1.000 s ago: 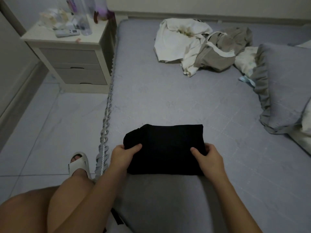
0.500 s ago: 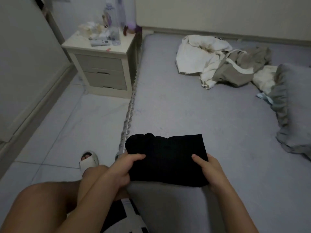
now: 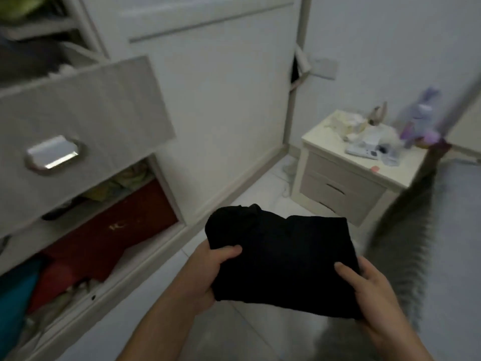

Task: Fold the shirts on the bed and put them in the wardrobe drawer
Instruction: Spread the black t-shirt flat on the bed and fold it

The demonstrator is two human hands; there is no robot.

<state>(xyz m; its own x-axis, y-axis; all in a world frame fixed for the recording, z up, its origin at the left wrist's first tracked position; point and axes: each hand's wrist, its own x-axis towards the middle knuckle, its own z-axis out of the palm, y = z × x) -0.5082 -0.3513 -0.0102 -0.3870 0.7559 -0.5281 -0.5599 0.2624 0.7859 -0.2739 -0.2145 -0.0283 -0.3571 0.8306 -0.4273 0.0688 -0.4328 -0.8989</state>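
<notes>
A folded black shirt (image 3: pixel 283 259) hangs in the air above the floor, held between both my hands. My left hand (image 3: pixel 208 272) grips its left edge, thumb on top. My right hand (image 3: pixel 372 290) grips the right edge, thumb also on top. To the left stands the wardrobe with a pulled-out upper drawer (image 3: pixel 78 136), its grey front carrying a metal cup handle (image 3: pixel 53 155). Below it a second open drawer (image 3: pixel 109 282) holds a dark red box (image 3: pixel 109 235) and teal cloth. The other shirts on the bed are out of view.
A white closed wardrobe door (image 3: pixel 221 100) fills the middle. A cream nightstand (image 3: pixel 348 183) with a remote, papers and a purple toy stands at the right. The grey bed edge (image 3: pixel 406 243) runs down the right side. Pale floor tiles lie below my hands.
I have lifted the black shirt off the bed and turned left; the view now faces the wardrobe drawers instead of the bed. Both hands keep their grip.
</notes>
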